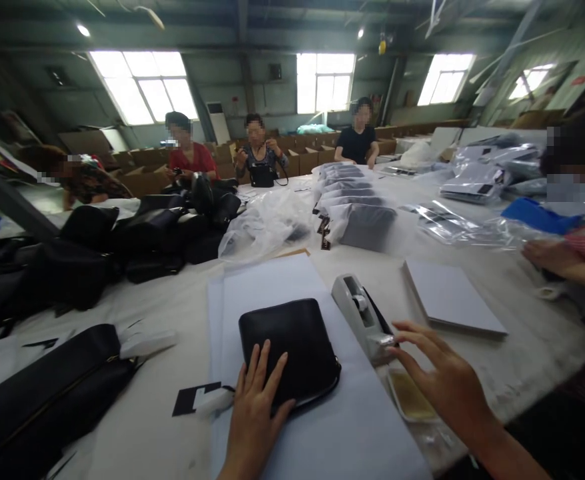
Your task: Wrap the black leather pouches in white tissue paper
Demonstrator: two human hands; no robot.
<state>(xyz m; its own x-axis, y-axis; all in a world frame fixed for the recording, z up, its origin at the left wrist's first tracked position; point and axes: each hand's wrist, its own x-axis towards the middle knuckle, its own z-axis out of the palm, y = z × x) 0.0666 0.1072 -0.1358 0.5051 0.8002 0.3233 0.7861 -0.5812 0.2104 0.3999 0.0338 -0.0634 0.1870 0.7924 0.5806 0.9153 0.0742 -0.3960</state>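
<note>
Bright windows [326, 83] line a dim green wall [272, 93] — cardboard boxes [308, 160] below.

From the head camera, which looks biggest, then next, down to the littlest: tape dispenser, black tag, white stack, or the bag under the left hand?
1. Bag
2. White stack
3. Tape dispenser
4. Black tag, partly covered

The wearer's bare left hand [260, 407], at the lower centre of the frame, has slim, tapering fingers [257, 367] with short nails and a narrow, uncovered wrist [240, 463]. At the lower right, the right hand [452, 383] is also bare and slender, joining a slim, uncovered forearm [510, 450] that runs out of frame.
</note>
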